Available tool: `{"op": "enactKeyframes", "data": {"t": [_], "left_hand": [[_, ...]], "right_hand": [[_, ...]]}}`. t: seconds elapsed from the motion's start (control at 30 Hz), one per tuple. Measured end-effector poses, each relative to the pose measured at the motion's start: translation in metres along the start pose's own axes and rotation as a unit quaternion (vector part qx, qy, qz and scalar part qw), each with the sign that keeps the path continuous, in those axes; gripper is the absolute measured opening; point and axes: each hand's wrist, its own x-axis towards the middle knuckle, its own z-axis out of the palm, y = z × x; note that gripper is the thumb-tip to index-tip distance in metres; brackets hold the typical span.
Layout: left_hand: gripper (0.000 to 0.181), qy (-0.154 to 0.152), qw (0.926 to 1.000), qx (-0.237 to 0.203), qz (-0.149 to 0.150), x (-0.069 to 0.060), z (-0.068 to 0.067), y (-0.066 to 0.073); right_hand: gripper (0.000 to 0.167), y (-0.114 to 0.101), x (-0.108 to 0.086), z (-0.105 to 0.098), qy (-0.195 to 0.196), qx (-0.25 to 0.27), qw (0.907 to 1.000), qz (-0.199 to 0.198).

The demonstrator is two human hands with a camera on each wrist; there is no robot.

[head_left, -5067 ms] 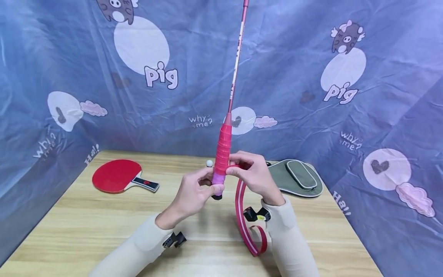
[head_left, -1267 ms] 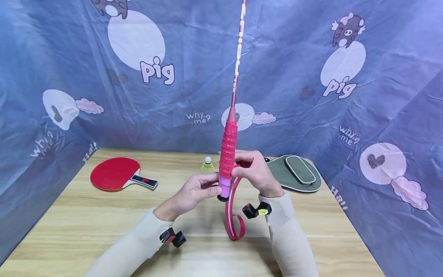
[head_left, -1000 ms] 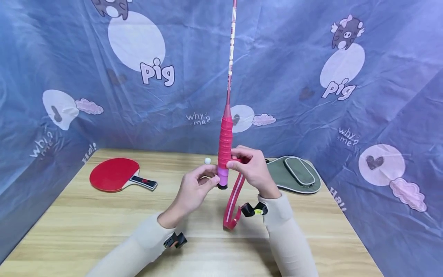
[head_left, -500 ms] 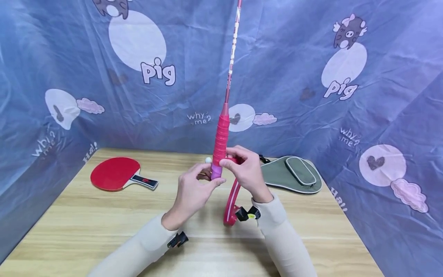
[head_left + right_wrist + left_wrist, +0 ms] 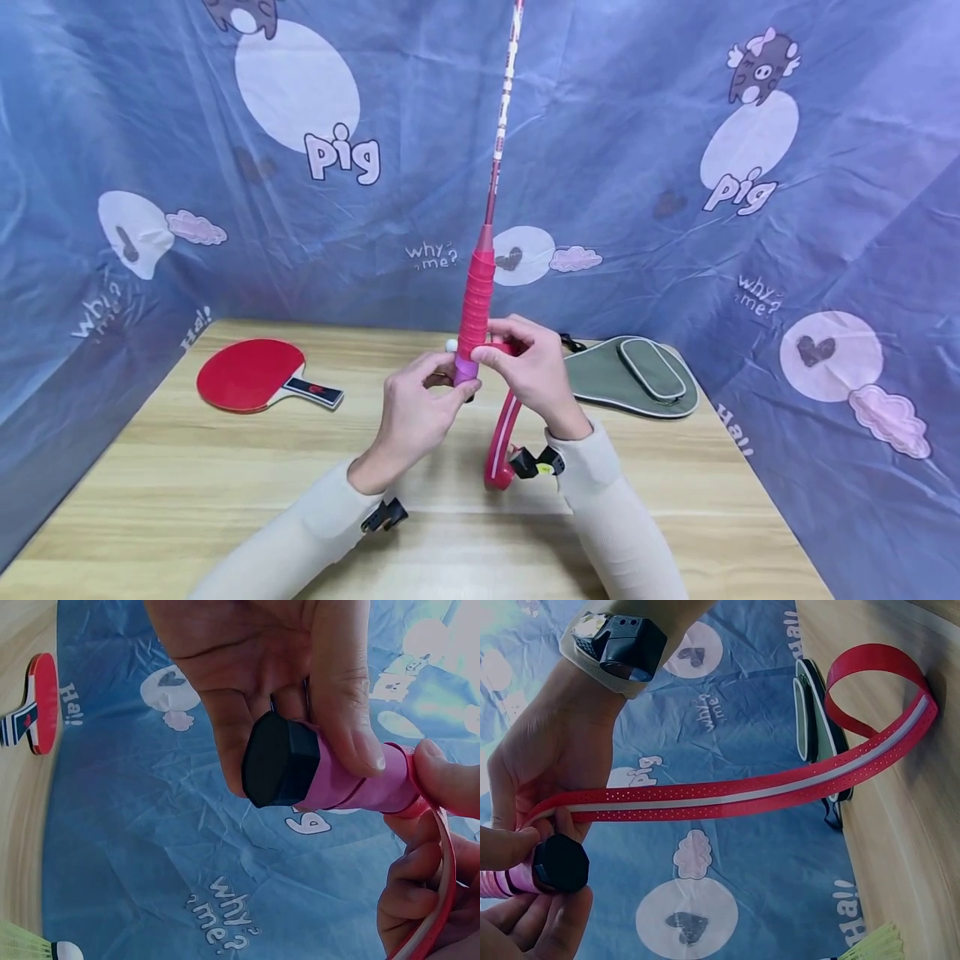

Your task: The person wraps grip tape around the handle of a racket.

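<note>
A racket stands nearly upright in the head view, its handle wrapped in red tape above a purple-pink lower part. The left hand grips this lower part between thumb and fingers, close to the black end cap. Just above, at the right side of the handle, the right hand pinches the red strip where it meets the wrap. The loose strip, perforated and with a pale centre line, hangs from that hand and curls at its free end. The racket's head is out of view.
On the wooden table, a red table tennis bat lies at the left and a green bag at the right. A shuttlecock stands behind the left hand. Blue printed cloth surrounds the table's back and sides.
Over the last second, both hands and the handle have shifted slightly left, and the racket leans a little more to the right at its top. Both hands keep their holds.
</note>
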Motion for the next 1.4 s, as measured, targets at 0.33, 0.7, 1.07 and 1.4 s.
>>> {"op": "enactKeyframes", "data": {"t": [0.33, 0.7, 1.07, 1.4], "left_hand": [[0.032, -0.012, 0.9996, -0.025, -0.002, -0.001, 0.002, 0.003], [0.027, -0.059, 0.9949, -0.082, -0.001, -0.002, 0.0, 0.003], [0.025, -0.127, 0.9767, -0.172, -0.022, -0.004, -0.005, 0.003], [0.027, -0.194, 0.9461, -0.254, -0.05, -0.001, -0.008, 0.003]], "right_hand": [[0.031, -0.002, -0.001, -0.006, -0.012, 0.01, 0.9999, -0.001], [0.032, -0.006, -0.002, -0.014, -0.058, 0.05, 0.9968, 0.024], [0.029, -0.008, -0.001, -0.022, -0.101, 0.04, 0.994, 0.008], [0.029, -0.009, -0.002, -0.03, -0.126, 0.053, 0.9907, -0.003]]}}
